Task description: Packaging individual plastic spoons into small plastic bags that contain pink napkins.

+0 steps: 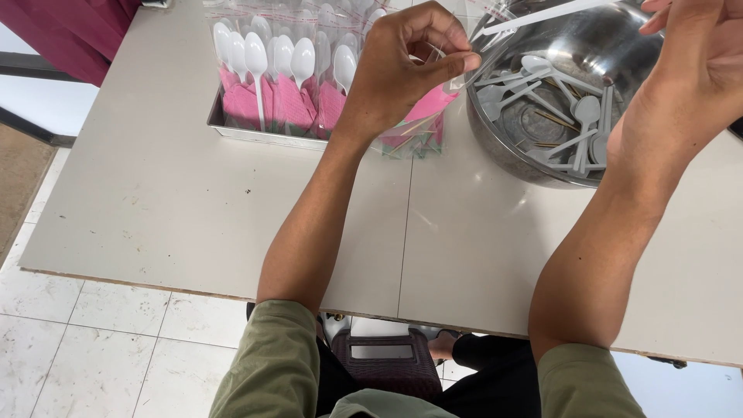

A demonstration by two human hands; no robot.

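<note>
My left hand (402, 66) pinches a clear plastic bag (422, 124) that holds a folded pink napkin, just in front of the metal tray (255, 133). My right hand (693, 54) is raised at the top right over the steel bowl (503, 147). It holds a white plastic spoon (542, 15) by the handle, with the spoon's bowl end pointing left toward the bag's mouth. The tray holds several finished packs (279, 85), each with a white spoon and a pink napkin in a clear bag.
Loose white spoons and thin wooden toothpicks (557, 116) lie inside the steel bowl. The grey table (193, 217) ends at a near edge above a white tiled floor. A dark pink cloth (70, 31) hangs at the top left. A dark bag (383, 360) sits between my knees.
</note>
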